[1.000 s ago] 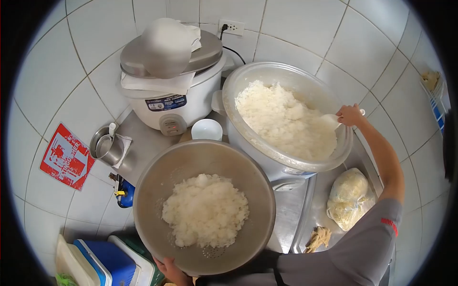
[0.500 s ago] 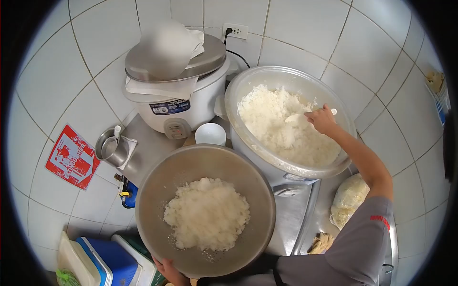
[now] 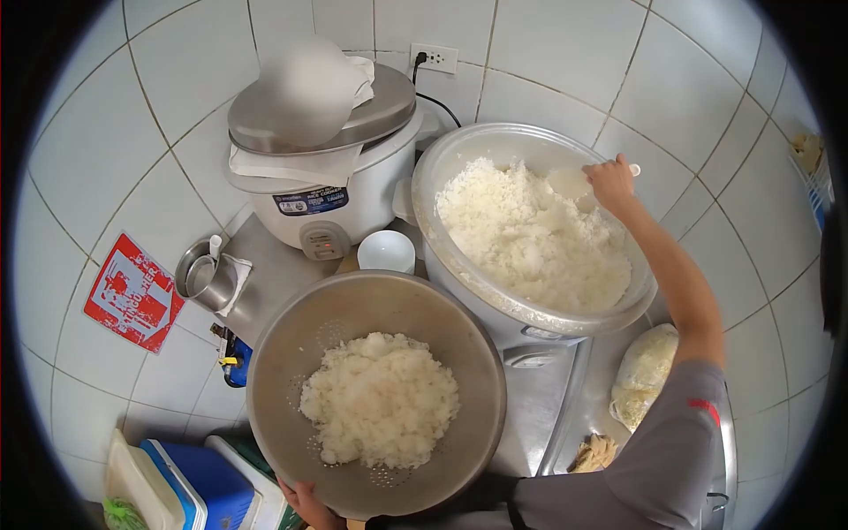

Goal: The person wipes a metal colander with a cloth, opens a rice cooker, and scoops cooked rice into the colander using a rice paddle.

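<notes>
My right hand (image 3: 611,184) is closed round the handle of a white paddle (image 3: 570,183), whose blade is at the upper right of the rice (image 3: 530,238) inside the large open pot (image 3: 426,190). At the lower left, my left hand (image 3: 309,505) grips the rim of a metal colander (image 3: 291,353); its thumb side shows and the other fingers are hidden beneath. White rice (image 3: 380,397) lies heaped in the middle of the colander. A small white bowl (image 3: 386,252) stands between colander and pot.
A lidded rice cooker (image 3: 322,203) stands at the back left, with a metal cup (image 3: 208,276) in front of it to the left. On the right are a wrapped bag (image 3: 643,375) and a brown cloth (image 3: 594,452). Coolers (image 3: 208,477) sit at the lower left.
The paddle has moved from the right side of the pot to the rice's middle, then up and right towards the back rim. My left hand still holds the colander.
</notes>
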A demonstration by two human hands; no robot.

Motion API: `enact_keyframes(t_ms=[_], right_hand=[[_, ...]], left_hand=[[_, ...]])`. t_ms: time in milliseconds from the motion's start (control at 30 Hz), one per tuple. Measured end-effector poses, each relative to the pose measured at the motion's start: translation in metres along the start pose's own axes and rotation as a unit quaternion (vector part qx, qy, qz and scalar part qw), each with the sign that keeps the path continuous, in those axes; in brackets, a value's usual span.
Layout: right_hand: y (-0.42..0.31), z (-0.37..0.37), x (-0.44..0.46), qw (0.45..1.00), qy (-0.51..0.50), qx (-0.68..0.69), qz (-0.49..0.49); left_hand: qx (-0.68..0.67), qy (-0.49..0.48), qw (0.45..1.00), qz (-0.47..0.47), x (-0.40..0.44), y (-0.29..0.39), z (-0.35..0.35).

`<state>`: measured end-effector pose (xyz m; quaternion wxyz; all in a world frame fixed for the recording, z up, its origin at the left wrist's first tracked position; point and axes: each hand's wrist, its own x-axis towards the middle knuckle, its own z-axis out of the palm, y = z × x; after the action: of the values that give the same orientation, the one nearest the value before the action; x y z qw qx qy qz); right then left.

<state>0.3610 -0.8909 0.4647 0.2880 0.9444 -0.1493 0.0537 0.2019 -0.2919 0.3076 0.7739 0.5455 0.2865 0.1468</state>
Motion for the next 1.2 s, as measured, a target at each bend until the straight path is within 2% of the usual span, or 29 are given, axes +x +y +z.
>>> enact_keyframes(t_ms=[33, 67, 100, 200, 233, 333, 433, 533, 633, 733, 867, 967, 1067, 1167, 1200], right_hand=[[0.002, 0.042, 0.003, 0.999, -0.011, -0.042, -0.007], [-0.010, 0.033, 0.001, 0.996, -0.018, -0.083, -0.013], [-0.028, 0.028, -0.004, 0.993, -0.119, -0.015, 0.019], [-0.036, -0.015, -0.009, 0.981, -0.126, 0.135, -0.053], [-0.041, -0.021, 0.000, 0.978, -0.140, 0.137, -0.078], [-0.059, -0.010, 0.049, 0.980, 0.014, 0.197, -0.038], [-0.078, 0.003, 0.107, 0.966, 0.225, 0.108, -0.063], [-0.091, -0.001, 0.135, 0.951, 0.235, 0.058, -0.193], [-0.097, -0.009, 0.134, 0.967, 0.109, 0.070, -0.218], [-0.106, 0.004, 0.141, 0.971, 0.082, 0.079, -0.210], [-0.101, 0.007, 0.137, 0.976, -0.073, 0.152, -0.137], [-0.105, 0.020, 0.125, 0.969, -0.072, 0.206, -0.113], [-0.108, 0.025, 0.123, 0.956, 0.021, 0.227, -0.185], [-0.115, 0.008, 0.122, 0.959, -0.080, 0.204, -0.179], [-0.116, 0.008, 0.122, 0.957, -0.079, 0.209, -0.187]], left_hand=[[0.038, -0.012, 0.999, -0.006, -0.001, 0.002, -0.004], [0.071, -0.023, 0.997, -0.008, -0.001, 0.005, -0.007], [0.102, -0.032, 0.994, -0.011, 0.000, 0.005, -0.007], [0.103, 0.009, 0.994, -0.047, 0.000, -0.001, -0.011], [0.005, -0.017, 0.999, -0.027, 0.002, 0.002, -0.001], [0.055, 0.015, 0.998, -0.033, 0.005, 0.001, -0.008], [0.158, -0.001, 0.986, -0.048, 0.001, 0.005, -0.012], [0.128, -0.008, 0.991, -0.035, 0.002, 0.002, -0.014], [0.154, -0.010, 0.987, -0.042, -0.002, 0.007, -0.011], [0.007, -0.096, 0.995, 0.037, 0.005, 0.000, -0.009], [0.017, -0.045, 0.998, 0.039, 0.001, 0.002, 0.000], [0.024, -0.047, 0.998, 0.038, 0.000, 0.003, -0.001], [0.019, -0.054, 0.998, 0.037, 0.004, -0.001, -0.005], [0.027, -0.049, 0.998, 0.039, 0.006, -0.002, -0.008], [0.022, -0.050, 0.998, 0.040, 0.007, -0.004, -0.009]])
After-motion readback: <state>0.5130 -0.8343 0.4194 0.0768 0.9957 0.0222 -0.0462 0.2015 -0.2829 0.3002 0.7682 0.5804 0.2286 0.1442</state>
